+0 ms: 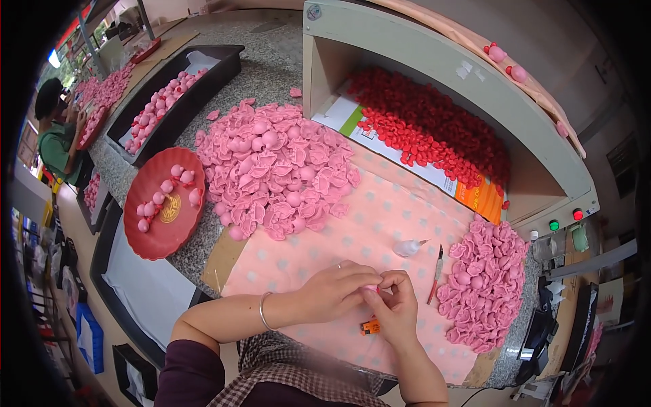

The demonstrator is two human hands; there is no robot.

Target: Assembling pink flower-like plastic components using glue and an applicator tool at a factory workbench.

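I am looking down at both hands meeting over the pink dotted cloth. My left hand and right hand have their fingertips drawn narrow and pinched together on one small pink piece, which sits between them just above the cloth's near edge; only a sliver of it shows between the fingers, so I cannot tell its exact shape.

Judging by the loose pieces in the big pink pile to the upper left and the smaller pink pile at the right, it looks light, thin-walled and soft, likely to crease or dent if I squeeze hard. I would hold it by its thicker rounded part with fingertip pads only, leaving the thin petal-like edge free, and keep pressure gentle; it seems dry and matte, so slipping is less of a worry than crushing.

A small orange object lies on the cloth just below the right hand. A small white glue bottle and a red-handled tool lie beyond the hands, near the smaller pile. The red tray with finished pink balls is well to the left, and a heap of red pieces fills the shelf behind.
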